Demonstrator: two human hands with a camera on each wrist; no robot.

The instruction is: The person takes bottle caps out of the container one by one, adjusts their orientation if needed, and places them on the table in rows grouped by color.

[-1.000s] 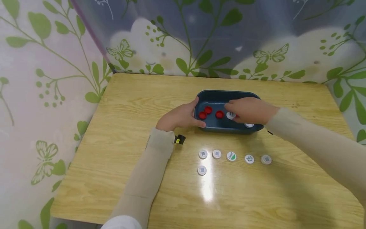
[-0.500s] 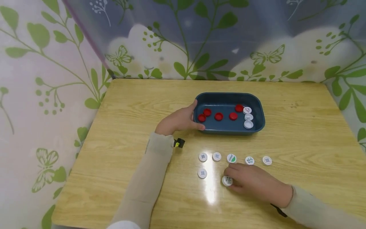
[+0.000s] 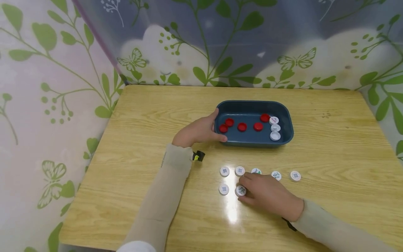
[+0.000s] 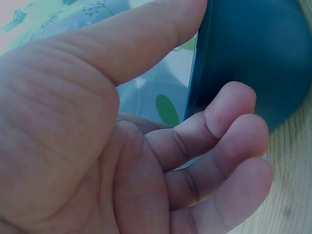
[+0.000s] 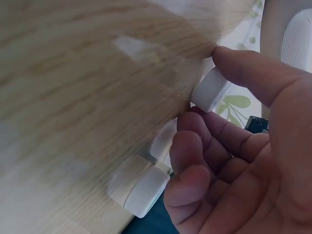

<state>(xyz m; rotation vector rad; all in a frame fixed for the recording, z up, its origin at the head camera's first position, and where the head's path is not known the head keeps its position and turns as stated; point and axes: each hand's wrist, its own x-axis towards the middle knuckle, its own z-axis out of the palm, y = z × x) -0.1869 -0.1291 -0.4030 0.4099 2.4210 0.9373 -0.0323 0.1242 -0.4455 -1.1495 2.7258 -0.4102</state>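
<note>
My right hand pinches a white bottle cap with printed marks between thumb and fingertips, at table level. In the right wrist view that cap sits against the wood, between thumb and finger. Just left of it lies another white cap. Behind runs a row of white caps, including one near my fingers and one partly covered by the hand. My left hand grips the left end of a dark blue tray; in the left wrist view its fingers curl beside the tray wall.
Inside the tray are several red caps and a column of white caps at its right end. More white caps lie right of the row. The wooden table meets patterned walls behind and at left.
My right hand has come out of the tray with a white cap, down to the table's front, then slid it left beside the front-left cap. The left hand stays on the tray.
</note>
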